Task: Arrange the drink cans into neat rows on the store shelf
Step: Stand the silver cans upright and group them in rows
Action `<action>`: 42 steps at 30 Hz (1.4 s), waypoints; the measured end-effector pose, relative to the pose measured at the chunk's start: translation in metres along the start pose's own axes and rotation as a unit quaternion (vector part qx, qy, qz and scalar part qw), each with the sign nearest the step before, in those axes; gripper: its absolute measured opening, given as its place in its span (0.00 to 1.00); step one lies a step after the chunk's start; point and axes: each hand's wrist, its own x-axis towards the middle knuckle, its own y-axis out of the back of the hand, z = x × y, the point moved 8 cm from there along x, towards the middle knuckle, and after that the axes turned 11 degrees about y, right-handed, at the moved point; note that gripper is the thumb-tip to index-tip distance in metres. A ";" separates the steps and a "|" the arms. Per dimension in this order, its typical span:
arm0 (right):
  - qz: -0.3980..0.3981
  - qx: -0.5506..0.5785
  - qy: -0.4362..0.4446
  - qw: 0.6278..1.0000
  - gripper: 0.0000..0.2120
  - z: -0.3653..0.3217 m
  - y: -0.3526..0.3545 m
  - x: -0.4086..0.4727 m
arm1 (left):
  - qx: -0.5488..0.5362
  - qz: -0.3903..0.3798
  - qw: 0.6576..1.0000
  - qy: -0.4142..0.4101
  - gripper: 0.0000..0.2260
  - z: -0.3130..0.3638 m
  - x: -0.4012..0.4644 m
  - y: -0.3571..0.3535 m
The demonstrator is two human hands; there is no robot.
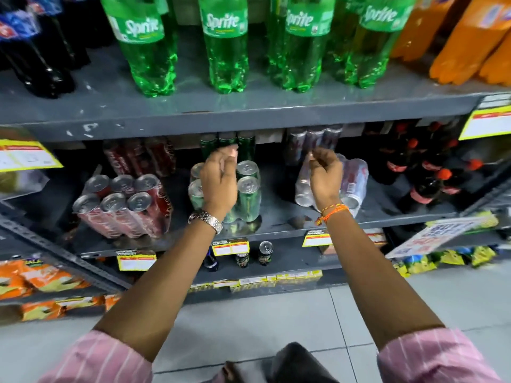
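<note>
On the middle shelf stand three shrink-wrapped can packs. The red cans are at the left, the green cans in the middle, and the silver cans at the right, tipped toward me. My left hand hovers over the green pack, fingertips pinched together. My right hand is in front of the silver pack with fingers curled shut. I see nothing solid in either hand. More red, green and silver cans stand in rows behind the packs.
Green Sprite bottles, dark cola bottles and orange bottles fill the shelf above. Small cola bottles stand right of the cans. A lower shelf holds single cans. Snack bags lie at lower left. Price tags line the shelf edges.
</note>
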 end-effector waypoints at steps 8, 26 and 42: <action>0.019 -0.255 -0.139 0.957 0.22 0.049 0.112 0.040 | 0.098 -0.221 0.967 0.081 0.22 -0.001 -0.005 -0.161; -0.080 -0.071 -0.301 0.948 0.23 0.130 0.124 0.060 | 0.178 -0.206 0.916 0.296 0.21 -0.076 0.021 -0.254; -0.053 -0.141 -0.044 0.988 0.18 0.080 0.152 0.046 | 0.041 -0.178 0.970 0.161 0.21 -0.053 0.000 -0.235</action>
